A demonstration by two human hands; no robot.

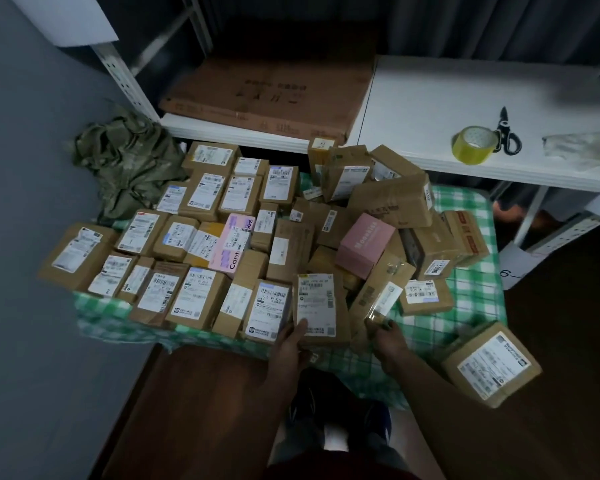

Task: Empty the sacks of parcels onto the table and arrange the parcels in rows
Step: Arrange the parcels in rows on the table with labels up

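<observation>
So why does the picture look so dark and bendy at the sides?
Head view: dim room light, so the floor and corners go dark; the wide lens bends the shelf edges; the parcel labels are slightly blurred, and the tape roll looks soft too.

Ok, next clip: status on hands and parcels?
Left hand grips labelled parcel at front row's end. Right hand pinches long tilted parcel. Unsorted heap remains right.

Table (471, 306) ahead of me: rowed parcels (174, 258) fill its left half, loose pile (388, 216) sits centre-right. Sack (129, 168) lies off the far-left corner. One parcel (492, 365) at the near-right corner. Shelf (430, 98) behind carries tape (471, 144) with scissors (507, 133) just right of it.
</observation>
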